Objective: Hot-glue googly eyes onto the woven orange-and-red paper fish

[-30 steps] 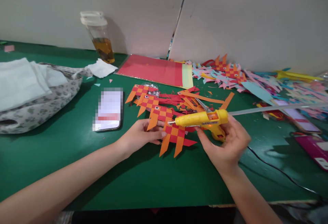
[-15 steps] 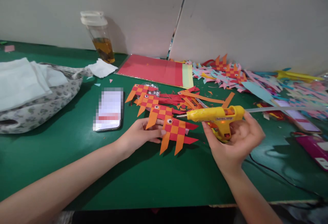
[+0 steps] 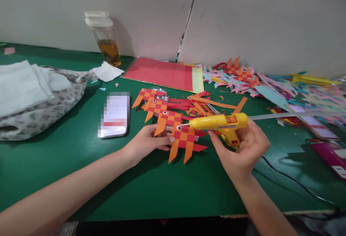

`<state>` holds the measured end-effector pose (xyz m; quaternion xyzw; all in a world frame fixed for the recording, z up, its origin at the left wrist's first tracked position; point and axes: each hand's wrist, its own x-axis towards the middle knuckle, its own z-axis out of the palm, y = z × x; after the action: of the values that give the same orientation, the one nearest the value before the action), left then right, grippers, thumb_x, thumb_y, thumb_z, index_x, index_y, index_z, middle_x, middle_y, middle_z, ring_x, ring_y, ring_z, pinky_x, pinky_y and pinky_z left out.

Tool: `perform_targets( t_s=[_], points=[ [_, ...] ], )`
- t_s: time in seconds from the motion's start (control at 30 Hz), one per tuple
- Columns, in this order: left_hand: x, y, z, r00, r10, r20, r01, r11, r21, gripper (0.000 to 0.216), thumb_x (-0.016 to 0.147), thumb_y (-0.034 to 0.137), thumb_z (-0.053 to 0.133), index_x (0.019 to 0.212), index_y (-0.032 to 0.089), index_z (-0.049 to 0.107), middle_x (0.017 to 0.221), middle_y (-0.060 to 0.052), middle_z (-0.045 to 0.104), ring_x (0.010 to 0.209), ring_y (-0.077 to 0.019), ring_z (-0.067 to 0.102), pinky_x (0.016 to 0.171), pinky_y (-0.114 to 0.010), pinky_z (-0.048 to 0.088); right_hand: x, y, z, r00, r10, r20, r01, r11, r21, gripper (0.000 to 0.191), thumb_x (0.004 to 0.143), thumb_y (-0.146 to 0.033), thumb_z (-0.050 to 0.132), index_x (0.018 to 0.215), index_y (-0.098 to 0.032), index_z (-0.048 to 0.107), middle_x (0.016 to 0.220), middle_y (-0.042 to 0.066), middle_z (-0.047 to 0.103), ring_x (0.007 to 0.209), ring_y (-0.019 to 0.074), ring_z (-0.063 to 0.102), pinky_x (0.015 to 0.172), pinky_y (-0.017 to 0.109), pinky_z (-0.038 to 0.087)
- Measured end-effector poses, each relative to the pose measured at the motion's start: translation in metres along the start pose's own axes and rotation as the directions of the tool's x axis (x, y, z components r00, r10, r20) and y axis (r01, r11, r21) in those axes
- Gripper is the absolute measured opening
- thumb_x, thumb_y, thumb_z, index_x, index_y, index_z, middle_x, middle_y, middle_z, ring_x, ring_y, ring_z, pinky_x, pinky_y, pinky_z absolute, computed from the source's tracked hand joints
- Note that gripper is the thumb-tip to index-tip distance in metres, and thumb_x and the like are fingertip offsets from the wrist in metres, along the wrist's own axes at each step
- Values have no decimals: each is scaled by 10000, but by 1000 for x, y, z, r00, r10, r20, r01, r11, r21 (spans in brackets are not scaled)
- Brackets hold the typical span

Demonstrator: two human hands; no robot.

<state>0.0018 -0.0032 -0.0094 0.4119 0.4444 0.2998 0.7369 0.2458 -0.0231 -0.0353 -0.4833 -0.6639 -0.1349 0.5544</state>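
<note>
The left hand (image 3: pixel 147 143) lies on the green bench (image 3: pixel 81 171). Its fingers (image 3: pixel 164 140) press together on the edge of a woven paper fish (image 3: pixel 185 140) and hold it flat. The fish is red and orange, with a small googly eye. It lies just in front of a row of more paper fish (image 3: pixel 159 110) like it.

The right hand (image 3: pixel 243 149) holds a yellow glue gun (image 3: pixel 218 124). Its fingers wrap round the handle. I cannot tell if one finger is pulling the trigger, because the hand hides it. The tip of the gun points left and sits right by the eye of the fish, touching it or almost. A clear glue stick (image 3: pixel 286 115) pokes out of the back of the gun, and a black cord (image 3: pixel 292 180) runs off across the bench.

This looks like the gluing step, at the eye of the fish. The next move calls for a small, careful squeeze, with the fish kept flat and the left fingers kept away from the hot tip.

A phone (image 3: pixel 115 115) lies to the left. A bottle (image 3: pixel 104 36) with brown drink stands by the wall. Lots of paper scraps (image 3: pixel 270 84) lie on the right.
</note>
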Motion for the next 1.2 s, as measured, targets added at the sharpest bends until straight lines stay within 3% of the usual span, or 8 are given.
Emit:
perform_targets(
  t_s=[0.33,0.63,0.77,0.93,1.03,1.2],
  points=[
    [1,0,1,1000,-5,-5,5,1000,-20,243,687,237,758,915,202,681,804,-3,681,765,-127,656,638,-203,531,-12,11,-3,996,11,86,-5,998,-62,896,569,-246,813,1313,-269,315,1216,107,504,1039,275,595,800,465,559],
    [0,1,1,1000,3,-4,-3,999,-33,226,696,227,750,907,192,678,813,-10,677,776,-131,652,631,-200,535,-7,6,0,1000,2,21,-1,1000,-23,929,532,-227,827,1316,-271,331,1239,109,487,1029,273,596,771,454,563],
    [-1,5,3,999,-10,-44,7,997,-73,226,693,215,751,900,181,669,844,-9,657,792,-135,644,635,-211,545,5,-6,0,986,164,-39,-159,981,108,895,534,-263,827,1286,-278,341,1239,96,484,1028,251,592,796,459,548],
    [-1,6,3,992,-8,-126,-16,983,-183,253,650,185,780,875,174,665,823,10,622,760,-119,624,664,-231,555,18,-18,-2,871,490,-19,-464,837,291,782,615,-238,783,1260,-290,345,1057,25,577,868,164,627,775,380,542],
    [0,5,3,993,8,-118,-33,976,-215,216,649,196,780,837,162,680,846,-7,630,775,-121,618,677,-231,549,20,-17,-2,837,547,-14,-509,788,346,750,605,-215,785,1228,-310,378,1027,5,591,892,163,622,804,385,530],
    [-1,6,4,985,-1,-173,-41,971,-237,233,616,173,790,817,165,671,771,17,595,724,-107,595,639,-226,532,17,-13,-2,830,557,-7,-525,786,328,758,603,-212,787,1229,-340,380,1018,-8,589,879,161,621,786,375,533]
  ],
)
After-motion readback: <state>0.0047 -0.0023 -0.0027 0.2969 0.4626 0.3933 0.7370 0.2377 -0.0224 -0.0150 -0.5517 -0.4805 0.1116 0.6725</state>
